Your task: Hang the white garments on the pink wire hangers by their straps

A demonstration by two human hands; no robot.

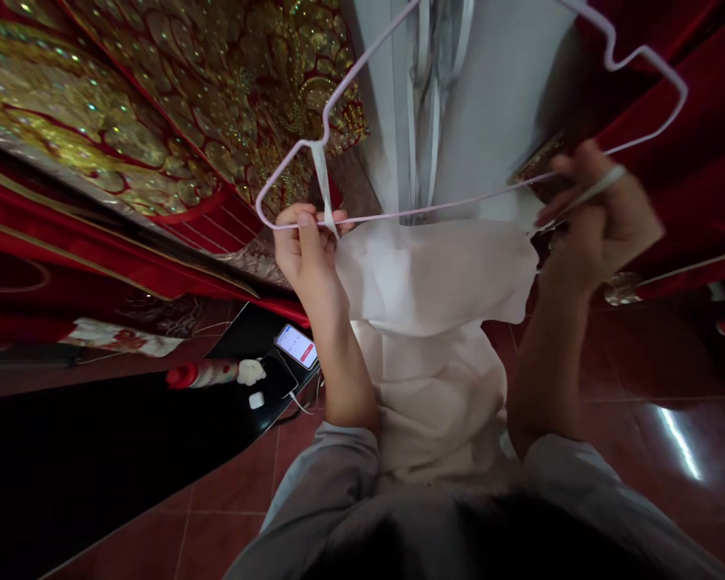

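Note:
A pale pink clothes hanger (392, 216) spans the space in front of me, its lower bar running between both hands. My left hand (305, 246) pinches the bar near its left corner. Beside those fingers, one white strap (321, 181) is looped over the hanger's left notch. From below the bar hangs a white garment (428, 282), loose and folded toward my lap. My right hand (610, 213), slightly blurred, has its fingers curled with the other strap (601, 184) stretched across them. That strap is apart from the hanger's right notch.
Red garments with gold sequins (175, 121) hang at the left, and more red cloth (689, 161) hangs at the right. A grey-white surface (501, 97) lies beyond the hanger. On the black tabletop (97, 451) are a lit phone (296, 346), a red-capped bottle (199, 374) and a small white case (256, 399).

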